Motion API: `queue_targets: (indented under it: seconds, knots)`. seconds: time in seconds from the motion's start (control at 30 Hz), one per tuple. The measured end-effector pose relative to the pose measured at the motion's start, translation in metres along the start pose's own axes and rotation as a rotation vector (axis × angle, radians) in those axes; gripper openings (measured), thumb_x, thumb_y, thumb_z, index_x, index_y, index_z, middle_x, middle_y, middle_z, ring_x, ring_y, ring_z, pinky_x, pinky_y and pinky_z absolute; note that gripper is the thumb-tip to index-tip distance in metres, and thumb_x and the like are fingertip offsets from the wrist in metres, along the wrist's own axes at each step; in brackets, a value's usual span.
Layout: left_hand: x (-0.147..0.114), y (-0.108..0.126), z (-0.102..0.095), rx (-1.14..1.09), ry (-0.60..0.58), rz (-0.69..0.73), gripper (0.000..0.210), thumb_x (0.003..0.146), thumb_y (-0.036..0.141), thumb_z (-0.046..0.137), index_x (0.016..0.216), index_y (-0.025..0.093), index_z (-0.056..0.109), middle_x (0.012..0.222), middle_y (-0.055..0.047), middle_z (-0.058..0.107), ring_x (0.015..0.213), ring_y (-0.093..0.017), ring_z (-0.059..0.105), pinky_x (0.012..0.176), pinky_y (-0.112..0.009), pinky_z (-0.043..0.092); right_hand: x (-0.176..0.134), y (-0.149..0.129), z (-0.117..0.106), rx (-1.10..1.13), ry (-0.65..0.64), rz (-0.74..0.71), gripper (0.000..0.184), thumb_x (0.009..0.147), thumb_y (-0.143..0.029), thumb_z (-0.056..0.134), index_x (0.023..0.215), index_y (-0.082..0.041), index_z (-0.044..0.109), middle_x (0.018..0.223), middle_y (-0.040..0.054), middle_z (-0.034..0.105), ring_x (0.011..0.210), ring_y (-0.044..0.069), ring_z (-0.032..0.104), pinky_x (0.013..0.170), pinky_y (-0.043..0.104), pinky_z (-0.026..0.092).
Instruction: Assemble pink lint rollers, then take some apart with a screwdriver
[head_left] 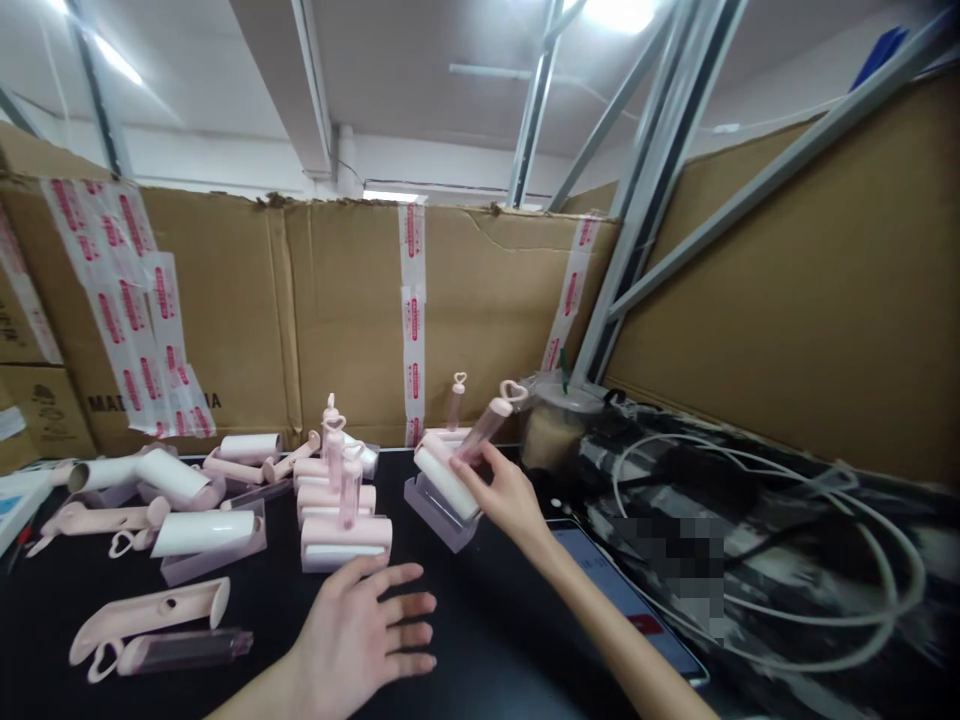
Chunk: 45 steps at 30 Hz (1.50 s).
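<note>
Gripping the lint roller (472, 437), that's the right hand (510, 495), handle (489, 418) slanting up rightward, white roll (445, 481) left of the grip; left hand (360, 630) splayed, empty, farther off.

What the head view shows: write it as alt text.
The right hand holds a tilted pink lint roller; the left hand, open, is near upright lint rollers on a black table. Loose roller parts lie farther left.

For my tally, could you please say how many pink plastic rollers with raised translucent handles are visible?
5 pink plastic rollers: three in a row beyond the left hand, one held in the right hand, one behind the held one. Others may be hidden.
</note>
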<state>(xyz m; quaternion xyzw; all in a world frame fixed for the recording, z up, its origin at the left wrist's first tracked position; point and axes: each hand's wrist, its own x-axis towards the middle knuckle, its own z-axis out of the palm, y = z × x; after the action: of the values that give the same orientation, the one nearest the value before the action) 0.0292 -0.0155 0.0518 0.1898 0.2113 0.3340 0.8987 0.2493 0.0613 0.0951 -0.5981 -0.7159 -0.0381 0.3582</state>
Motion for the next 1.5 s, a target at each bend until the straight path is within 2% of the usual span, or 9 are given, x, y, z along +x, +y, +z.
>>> queue_targets:
  seconds: [0.17,0.43,0.53,0.67,0.93,1.13,1.27,1.33,1.5]
  knots:
    - [0.002,-0.001,0.001,0.031,0.060,0.027,0.032,0.080,0.034,0.045,0.099,0.010,0.054,0.076,-0.009,0.063,0.062,-0.018,0.059,0.067,-0.033,0.042,0.002,0.004,0.016,-0.094,-0.103,-0.023,0.026,0.081,-0.043,0.049,0.076,-0.019,0.056,0.068,0.0038,0.063,0.067,0.023,0.061,0.060,0.028,0.038]
    - [0.003,-0.004,0.000,0.040,0.067,0.010,0.031,0.077,0.034,0.046,0.095,0.011,0.054,0.074,-0.008,0.061,0.061,-0.017,0.057,0.066,-0.033,0.041,-0.011,0.013,0.040,-0.122,-0.245,-0.044,0.030,0.083,-0.044,0.048,0.090,-0.017,0.056,0.092,0.0084,0.057,0.083,0.022,0.058,0.070,0.029,0.042]
    - [0.002,-0.004,0.000,0.050,0.074,0.003,0.031,0.076,0.035,0.048,0.095,0.011,0.055,0.074,-0.007,0.060,0.061,-0.017,0.056,0.066,-0.032,0.040,-0.009,0.020,0.035,-0.129,-0.335,-0.061,0.044,0.070,-0.049,0.062,0.099,-0.017,0.055,0.097,0.0094,0.057,0.088,0.025,0.057,0.072,0.031,0.042]
    - [0.000,-0.007,0.001,0.073,0.068,0.006,0.031,0.075,0.035,0.048,0.094,0.011,0.055,0.074,-0.006,0.059,0.061,-0.016,0.055,0.065,-0.031,0.039,0.013,0.038,0.028,-0.142,-0.475,-0.124,0.049,0.056,-0.034,0.077,0.099,-0.020,0.059,0.100,0.0064,0.058,0.091,0.026,0.056,0.075,0.032,0.044]
    - [0.014,-0.026,-0.019,0.272,-0.062,-0.159,0.028,0.066,0.032,0.052,0.087,0.015,0.057,0.070,-0.004,0.060,0.055,-0.015,0.053,0.062,-0.029,0.032,0.073,0.068,0.035,-0.243,-0.440,-0.091,0.027,0.088,-0.029,0.051,0.112,-0.015,0.052,0.114,0.0069,0.054,0.097,0.020,0.056,0.081,0.041,0.047]
    - [0.021,-0.029,-0.023,0.360,-0.169,-0.089,0.027,0.064,0.030,0.054,0.086,0.014,0.058,0.067,-0.006,0.062,0.057,-0.016,0.052,0.062,-0.028,0.028,0.049,0.032,0.025,-0.211,-0.265,-0.061,0.056,0.075,-0.040,0.064,0.115,-0.006,0.046,0.116,0.0279,0.046,0.106,0.038,0.046,0.081,0.053,0.039]
    - [0.022,-0.032,-0.020,0.389,-0.182,-0.050,0.025,0.062,0.029,0.057,0.081,0.014,0.057,0.063,-0.006,0.060,0.066,-0.018,0.053,0.066,-0.028,0.028,0.009,-0.027,0.036,-0.063,-0.361,-0.309,0.060,0.065,-0.055,0.067,0.115,-0.026,0.048,0.110,0.0057,0.054,0.099,0.024,0.054,0.083,0.033,0.043]
    - [0.022,-0.033,-0.019,0.400,-0.180,-0.048,0.025,0.061,0.029,0.059,0.080,0.014,0.057,0.064,-0.006,0.060,0.068,-0.019,0.053,0.067,-0.029,0.028,-0.010,-0.052,0.047,0.013,-0.468,-0.462,0.065,0.059,-0.057,0.069,0.112,-0.025,0.051,0.103,0.0044,0.057,0.091,0.024,0.058,0.077,0.030,0.045]
    - [0.021,-0.032,-0.021,0.421,-0.169,-0.037,0.023,0.062,0.026,0.057,0.081,0.013,0.059,0.065,-0.007,0.061,0.071,-0.020,0.055,0.068,-0.030,0.030,-0.025,-0.043,0.042,-0.021,-0.567,-0.347,0.050,0.062,-0.043,0.072,0.104,-0.024,0.055,0.100,0.0028,0.058,0.083,0.022,0.061,0.070,0.026,0.044]
